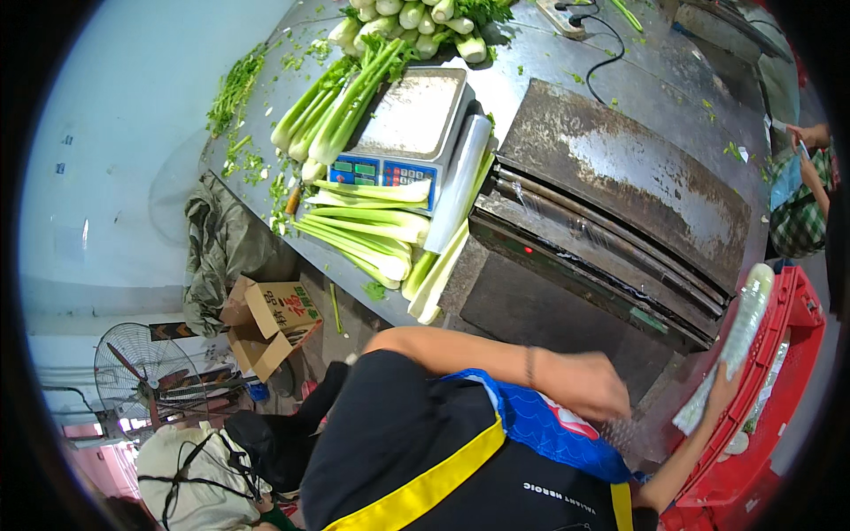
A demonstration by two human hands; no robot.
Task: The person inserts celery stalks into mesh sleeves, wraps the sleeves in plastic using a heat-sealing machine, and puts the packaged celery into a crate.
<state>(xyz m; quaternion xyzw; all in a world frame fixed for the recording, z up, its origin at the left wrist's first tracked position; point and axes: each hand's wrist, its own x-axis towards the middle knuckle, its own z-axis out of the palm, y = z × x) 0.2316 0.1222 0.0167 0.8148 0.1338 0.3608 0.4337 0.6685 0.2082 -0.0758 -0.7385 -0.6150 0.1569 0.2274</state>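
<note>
Gripping wrapped bundle [745,323] | hands: right hand [724,388] curled, left hand [586,386] blurred, grip unclear | carton [270,314]: red-green lettering

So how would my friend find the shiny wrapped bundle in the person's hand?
Find the red crate at the far right of the picture. By its left edge, the right hand grips a long, pale-green bundle in shiny clear wrap. Another wrapped bundle lies inside the crate, but this one is in the hand.
</note>
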